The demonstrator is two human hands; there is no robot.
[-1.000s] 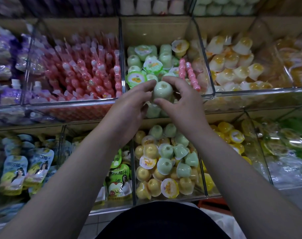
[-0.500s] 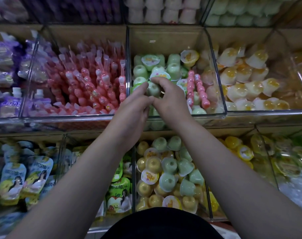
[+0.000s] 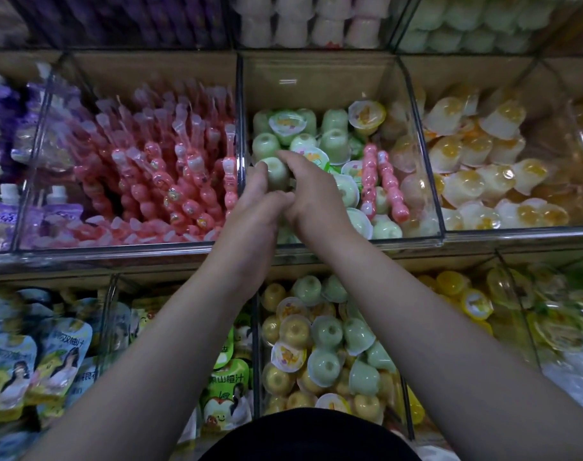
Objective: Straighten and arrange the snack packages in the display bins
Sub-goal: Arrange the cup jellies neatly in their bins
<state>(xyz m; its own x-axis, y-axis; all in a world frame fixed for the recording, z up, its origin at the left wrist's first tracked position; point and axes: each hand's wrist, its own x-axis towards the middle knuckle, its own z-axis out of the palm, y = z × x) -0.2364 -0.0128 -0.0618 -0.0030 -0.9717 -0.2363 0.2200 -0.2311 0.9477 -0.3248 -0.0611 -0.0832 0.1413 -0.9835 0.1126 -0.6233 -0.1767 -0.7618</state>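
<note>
Since one second earlier, the green jelly cup (image 3: 276, 173) had dropped from above the front rim into the clear bin (image 3: 399, 241), toward its 9 o'clock wall. My left hand (image 3: 255, 211) and right hand (image 3: 313, 194) pinched it between curled fingertips. Two pink beaded sticks (image 3: 383, 184) lay at 3 o'clock among smooth domed cups. Glossy transparent walls divided the shelf; packed pink stick packs (image 3: 157, 181) filled the bin at 9 o'clock.
</note>
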